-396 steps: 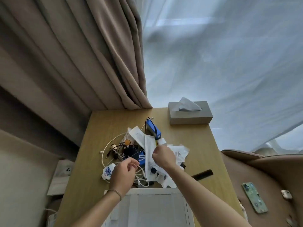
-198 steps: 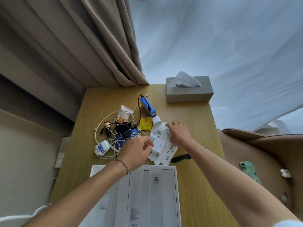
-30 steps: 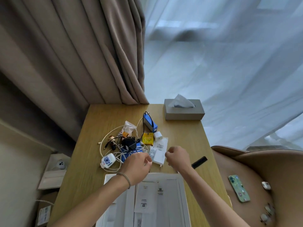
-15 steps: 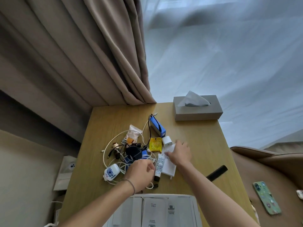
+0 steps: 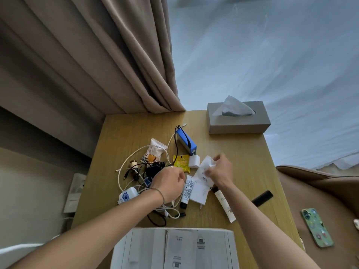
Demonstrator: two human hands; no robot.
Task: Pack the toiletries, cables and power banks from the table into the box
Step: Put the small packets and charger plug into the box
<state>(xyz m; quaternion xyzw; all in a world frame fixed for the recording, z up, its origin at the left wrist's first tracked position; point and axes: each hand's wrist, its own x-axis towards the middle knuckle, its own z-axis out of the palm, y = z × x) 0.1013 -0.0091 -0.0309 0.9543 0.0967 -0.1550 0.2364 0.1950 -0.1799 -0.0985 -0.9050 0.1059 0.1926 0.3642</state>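
On the wooden table point(image 5: 128, 131) lies a heap of white and black cables point(image 5: 139, 177), a blue power bank point(image 5: 186, 142), a yellow sachet point(image 5: 181, 161), a white charger cube point(image 5: 194, 161) and several tubes and sachets. My right hand point(image 5: 220, 171) pinches a white sachet point(image 5: 206, 165) and lifts its end off the table. My left hand point(image 5: 169, 184) hovers with curled fingers over the cable heap; what it holds is hidden. A white tube point(image 5: 187, 192) and a flat white packet point(image 5: 200, 193) lie between my hands. The white box point(image 5: 174, 249) sits at the near edge with flat packets inside.
A grey tissue box point(image 5: 238, 121) stands at the table's far right corner. A black comb point(image 5: 262, 198) and another white tube point(image 5: 224, 205) lie at the right. A brown chair point(image 5: 320, 191) with a green phone point(image 5: 316, 227) is beside the table. Curtains hang behind.
My right hand has taken hold of the white sachet and raised its end. A white tube now shows beside my right forearm. My left hand has stayed over the cables.
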